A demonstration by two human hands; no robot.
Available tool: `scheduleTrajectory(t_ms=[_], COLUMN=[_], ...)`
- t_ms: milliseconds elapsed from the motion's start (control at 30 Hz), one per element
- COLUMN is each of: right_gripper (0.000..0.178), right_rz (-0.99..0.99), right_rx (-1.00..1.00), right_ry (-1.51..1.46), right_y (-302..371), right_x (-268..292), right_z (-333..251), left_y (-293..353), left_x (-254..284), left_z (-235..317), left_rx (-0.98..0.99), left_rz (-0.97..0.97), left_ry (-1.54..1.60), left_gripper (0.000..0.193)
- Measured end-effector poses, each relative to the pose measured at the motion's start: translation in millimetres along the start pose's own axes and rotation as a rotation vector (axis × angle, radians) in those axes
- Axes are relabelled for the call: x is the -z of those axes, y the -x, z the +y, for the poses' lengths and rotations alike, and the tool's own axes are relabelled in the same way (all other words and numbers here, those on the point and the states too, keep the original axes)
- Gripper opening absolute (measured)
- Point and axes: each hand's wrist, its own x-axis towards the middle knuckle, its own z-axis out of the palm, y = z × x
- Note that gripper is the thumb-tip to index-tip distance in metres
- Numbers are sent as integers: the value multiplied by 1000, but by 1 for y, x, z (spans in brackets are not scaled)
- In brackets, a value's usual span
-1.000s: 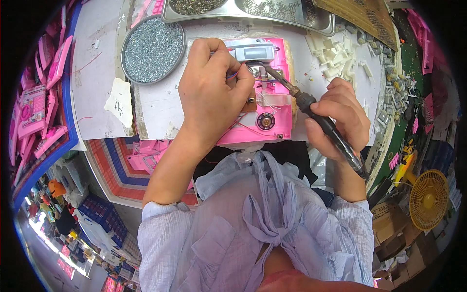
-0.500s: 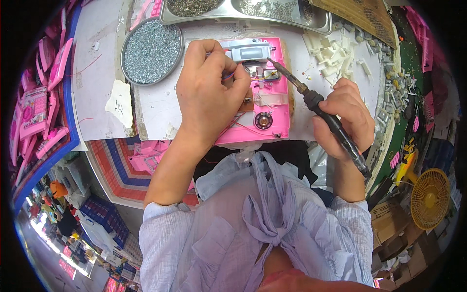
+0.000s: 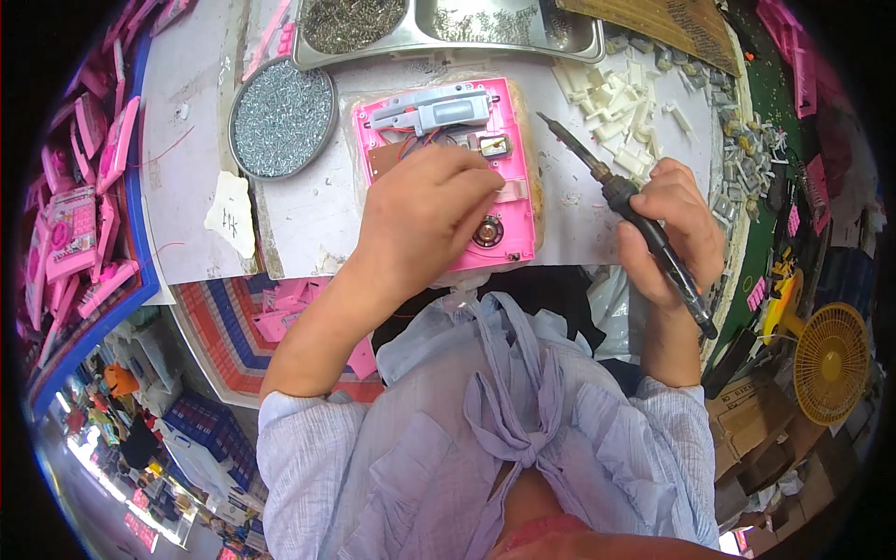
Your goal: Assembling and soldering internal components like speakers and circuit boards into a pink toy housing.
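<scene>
A pink plastic case (image 3: pixel 516 217) lies on the table in front of me, its inside facing up. In it are a grey battery-box part (image 3: pixel 453 114), a brown circuit board (image 3: pixel 385 159), thin wires and a round black speaker (image 3: pixel 487 231). My left hand (image 3: pixel 425 210) rests over the case's middle with fingers curled and pressed together; whatever they pinch is hidden. My right hand (image 3: pixel 674 229) is closed round the black handle of a soldering iron (image 3: pixel 644 219). The iron's tip points up and left, just off the case's right side.
A round dish of small silvery screws (image 3: pixel 283 117) stands left of the case. Beyond it is a metal tray (image 3: pixel 448 51) of small metal parts. White plastic pieces (image 3: pixel 630 117) and grey motor-like parts (image 3: pixel 733 173) lie to the right. Pink cases (image 3: pixel 75 233) are piled far left.
My left hand has moved from the case's upper part nearer to me, uncovering the circuit board. The soldering iron's tip has moved off the case to the right.
</scene>
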Motion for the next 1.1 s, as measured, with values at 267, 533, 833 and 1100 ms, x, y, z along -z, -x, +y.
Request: scheduleTrajectory(t_ms=[267,533,833,1100], right_gripper=[48,51,54,42], right_rz=[-37,-5,-7,20], right_rx=[-226,-186,-190,-169], right_ry=[-127,-164,-94,-61], right_y=[-9,-18,-11,-5], right_x=[-52,-82,-85,-39], right_z=[-14,-7,-4,-6], left_y=[10,16,19,15], left_x=[-9,-8,-14,-4], left_z=[8,7,1,-2], left_rx=[204,375,445,200], left_rz=[192,198,198,65], left_ry=[112,288,407,235], left_gripper=[11,12,11,11])
